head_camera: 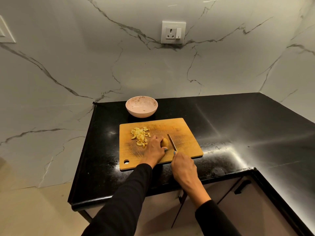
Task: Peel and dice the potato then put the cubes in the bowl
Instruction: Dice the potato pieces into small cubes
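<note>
A wooden cutting board point(185, 128) lies on the black counter. On its left part sits a pile of pale potato cubes point(140, 136). My left hand point(154, 149) grips a piece of potato point(165, 142) near the board's middle. My right hand point(184, 166) holds a knife by its hidden handle. The knife blade point(172, 142) stands just right of the potato piece, its edge down toward the board. Behind the board, a pink bowl point(141, 106) stands by the wall with nothing visible in it.
The black counter point(238, 126) stretches right and wraps round the corner. Its left edge point(85, 150) drops off close beside the board. A marble wall with a power socket point(173, 32) rises behind the bowl. Cabinet doors point(247, 201) sit below the counter.
</note>
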